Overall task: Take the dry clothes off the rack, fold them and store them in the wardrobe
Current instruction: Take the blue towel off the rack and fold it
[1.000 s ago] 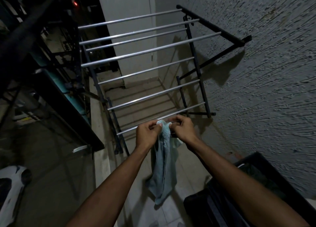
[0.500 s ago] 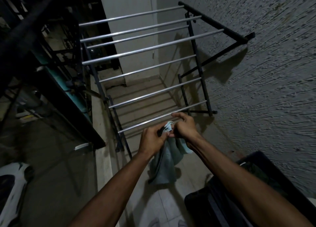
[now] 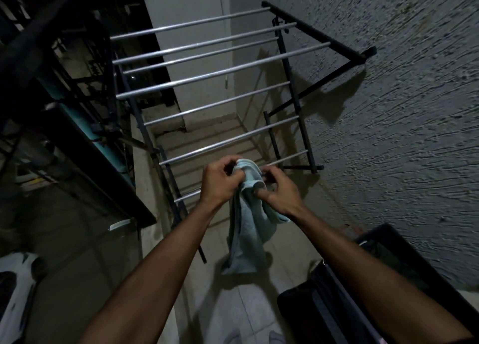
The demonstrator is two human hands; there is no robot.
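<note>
**Dim balcony, last cloth coming off the rack**

Narrow tiled balcony, low light, rough plaster wall on the right. Small pale blue cloth (image 3: 247, 229) held up in front of the nearest rail of the drying rack (image 3: 207, 76), at about rail height, its top bunched between both hands, the rest hanging free toward the floor (image 3: 248, 315). Left hand (image 3: 220, 180) closed on the top edge, fingers curled over the fold. Right hand (image 3: 278, 190) pinching the same bunched top from the other side, thumb and fingers shut on fabric. Cannot tell if the cloth touches the rail behind it.

Looks like towelling or soft knit: limp, light, creased lengthwise, no stiffness, hangs in one narrow drape. Should handle easily, not slippery, nothing fragile. Best taken by two corners of the top edge and spread apart to open it flat before folding; gripped as a bunch it will fold crooked.

All rails visible on the rack are bare, so this seems the last piece here. Dark basket or crate (image 3: 404, 286) sits low right against the wall, contents too dark to read. Dark railing (image 3: 85, 136) runs along the left. Wardrobe not in view.
</note>
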